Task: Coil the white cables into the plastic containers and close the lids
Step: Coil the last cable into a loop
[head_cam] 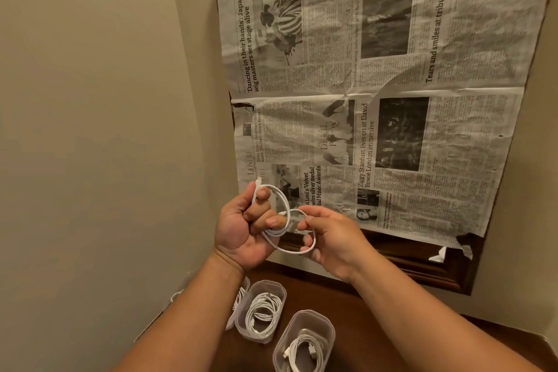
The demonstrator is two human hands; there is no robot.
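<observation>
Currently the left hand (244, 228) is gripping the half-coiled white cable (280, 194) above the table (326, 302) while the right hand (332, 238) is pinching its loose loop, which should be staying tight enough to fit a plastic container (268, 282).

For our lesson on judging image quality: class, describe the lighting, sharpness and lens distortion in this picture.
Head view: warm, dim light, no harsh glare; the wide-angle lens bows the newspaper; headlines read clearly, small print is soft; the white cable between the left hand and right hand looks sharp.
</observation>
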